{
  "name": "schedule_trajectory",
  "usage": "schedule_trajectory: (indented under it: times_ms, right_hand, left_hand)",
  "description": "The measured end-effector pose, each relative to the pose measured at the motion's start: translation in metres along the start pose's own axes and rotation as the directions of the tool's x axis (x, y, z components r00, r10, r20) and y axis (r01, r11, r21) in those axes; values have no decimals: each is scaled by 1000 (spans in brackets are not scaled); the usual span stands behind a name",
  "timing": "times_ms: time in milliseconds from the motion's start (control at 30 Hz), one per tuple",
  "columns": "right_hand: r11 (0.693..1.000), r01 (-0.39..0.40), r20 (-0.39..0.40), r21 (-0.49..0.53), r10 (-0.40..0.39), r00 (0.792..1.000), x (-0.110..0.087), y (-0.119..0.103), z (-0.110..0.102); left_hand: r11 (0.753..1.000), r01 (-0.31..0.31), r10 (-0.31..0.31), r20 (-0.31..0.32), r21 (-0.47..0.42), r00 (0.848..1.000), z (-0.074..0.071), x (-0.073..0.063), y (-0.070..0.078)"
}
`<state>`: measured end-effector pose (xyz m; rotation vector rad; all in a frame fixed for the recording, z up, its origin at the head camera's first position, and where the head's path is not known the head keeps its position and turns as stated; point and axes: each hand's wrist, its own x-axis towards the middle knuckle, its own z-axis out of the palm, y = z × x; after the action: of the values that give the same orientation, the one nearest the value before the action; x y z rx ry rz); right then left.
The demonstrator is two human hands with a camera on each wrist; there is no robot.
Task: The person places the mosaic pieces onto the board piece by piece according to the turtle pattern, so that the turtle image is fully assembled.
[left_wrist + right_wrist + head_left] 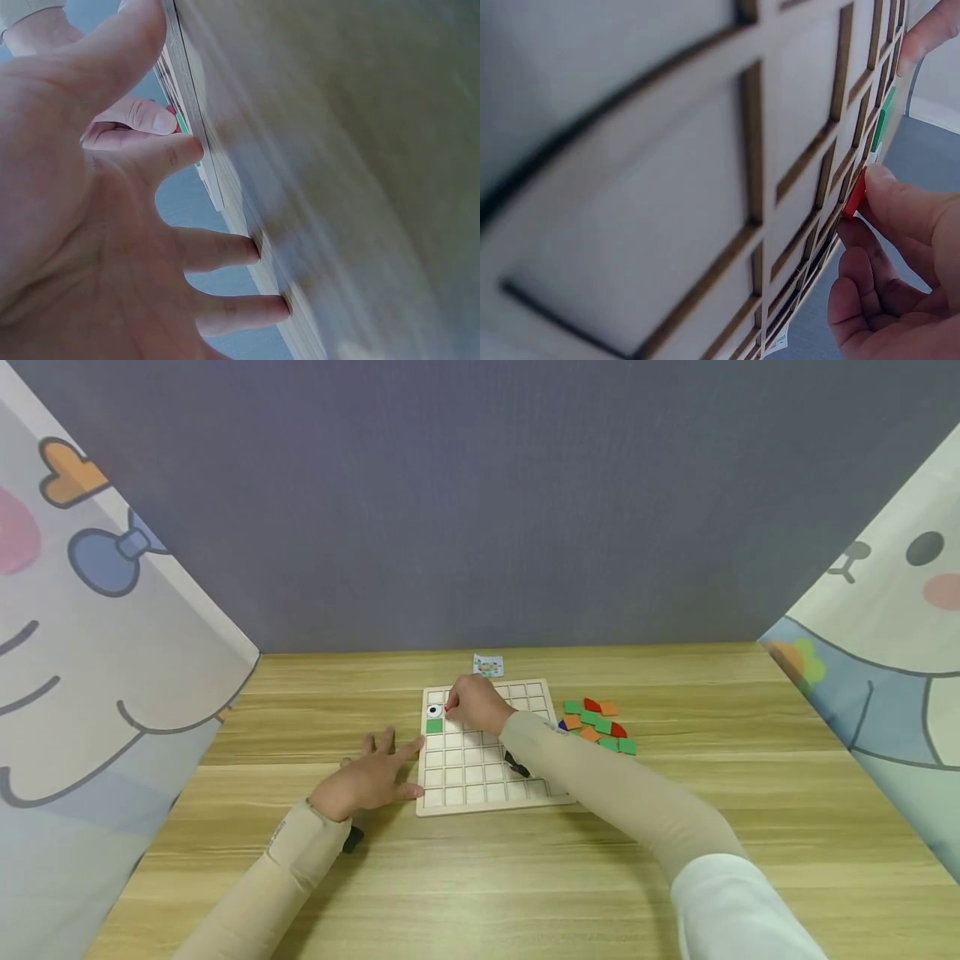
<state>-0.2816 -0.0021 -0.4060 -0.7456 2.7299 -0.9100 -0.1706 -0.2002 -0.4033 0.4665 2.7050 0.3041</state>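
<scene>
A pale wooden grid board [453,774] lies on the table. In its left column sit a white tile with an eye [434,711] and, just below it, a green tile [434,726]. My right hand [478,703] is over the upper left of the grid, pinching a red tile [855,193] between thumb and index finger beside the eye tile. The left hand [367,783] rests at the board's left edge with its fingers spread. Its thumb and index finger touch the rim, while other fingertips rest on the table in the left wrist view.
Right of the board lies a loose group of green, orange and red tiles [590,718], partly behind the right forearm. A small printed card [488,666] lies beyond the board's far edge. The wood-grain table [465,885] meets a grey wall [480,527] at the back.
</scene>
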Motion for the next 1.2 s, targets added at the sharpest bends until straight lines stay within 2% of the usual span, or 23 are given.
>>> schedule_trajectory:
  times_ms: [467, 700, 833, 1033, 1200]
  right_hand:
    - [1000, -16, 5, -17, 16, 1000, -3, 2, -3]
    - [998, 47, 72, -43, -44, 996, -10, 6, -8]
    - [997, 47, 65, -54, -44, 997, -16, 12, -12]
    - [998, 51, 13, -26, -50, 999, -36, 28, -37]
    - [998, 51, -16, -29, -52, 999, -61, 54, -67]
  left_hand:
    - [1000, -3, 3, -4, 8, 1000, -3, 2, 4]
    - [1000, 8, -8, 15, 1, 1000, -4, 1, 5]
    - [1000, 12, -12, 6, -3, 1000, -3, 0, 6]
    - [1000, 12, -12, 4, -5, 1000, -1, 0, 6]
    - [1000, 21, -21, 9, -16, 1000, 0, -1, 3]
